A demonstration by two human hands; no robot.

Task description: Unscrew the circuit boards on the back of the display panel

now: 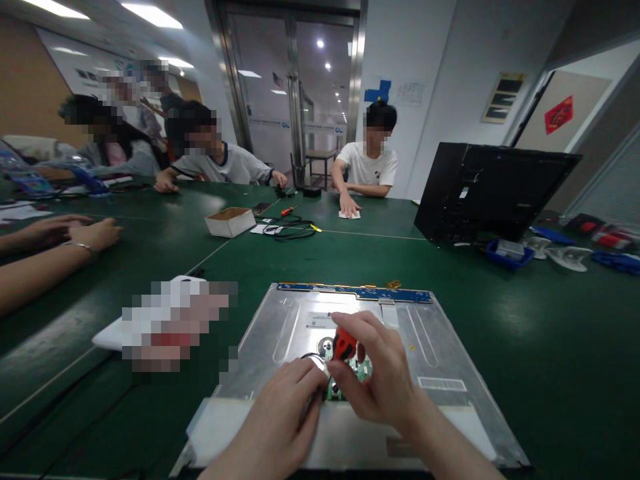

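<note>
A silvery metal display panel (430, 353) lies flat on the green table, with a blue circuit strip (400, 294) along its far edge. Near its middle sits a small green circuit board (337, 391), partly covered by the hands. My right hand (375, 367) grips a red and black screwdriver handle (345, 343) between thumb and fingers, over the board. Just left of it, my left hand (293, 407) is closed at the board's left edge beside a thin dark cable; what its fingertips hold is hidden.
A black monitor (490, 193) and a blue tray (509, 255) stand at the right. An open box (230, 222) and black cables (295, 229) lie farther back. Several people sit around the table (380, 257); another person's hands (95, 233) rest at the left, near a pixelated white object.
</note>
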